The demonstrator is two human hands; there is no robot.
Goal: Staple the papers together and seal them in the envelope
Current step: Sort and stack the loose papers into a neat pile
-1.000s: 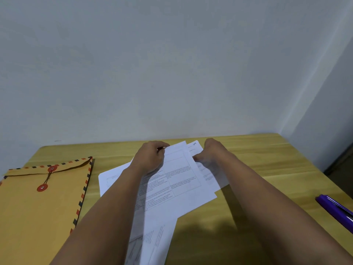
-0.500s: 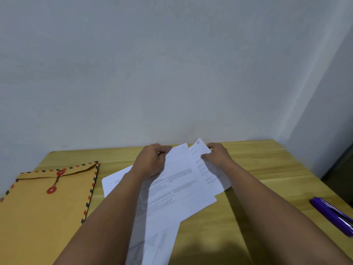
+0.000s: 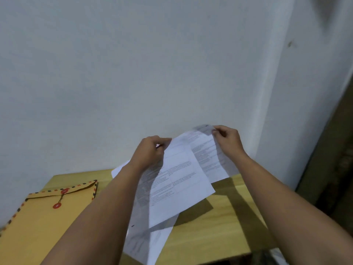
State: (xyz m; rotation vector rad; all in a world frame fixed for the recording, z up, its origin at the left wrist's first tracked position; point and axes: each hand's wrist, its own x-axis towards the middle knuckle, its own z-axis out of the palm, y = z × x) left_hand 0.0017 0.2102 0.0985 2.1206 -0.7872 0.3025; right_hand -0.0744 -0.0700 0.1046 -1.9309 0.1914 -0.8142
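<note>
Several white printed papers [image 3: 177, 180] are lifted off the wooden table [image 3: 212, 232], fanned out and uneven. My left hand [image 3: 150, 152] pinches the top edge of the front sheets. My right hand [image 3: 228, 139] pinches the top corner of a rear sheet marked with a handwritten number. The lower ends of the papers hang down toward the table. A brown envelope [image 3: 38, 222] with a striped border and red string-tie buttons lies flat at the left, flap closed. No stapler shows in this view.
A white wall [image 3: 152, 73] rises right behind the table. The table's right edge drops off near a dark doorway [image 3: 332, 169].
Both hands have raised the papers off the table and up toward the wall. The purple object at the right edge has left the view as my head turned.
</note>
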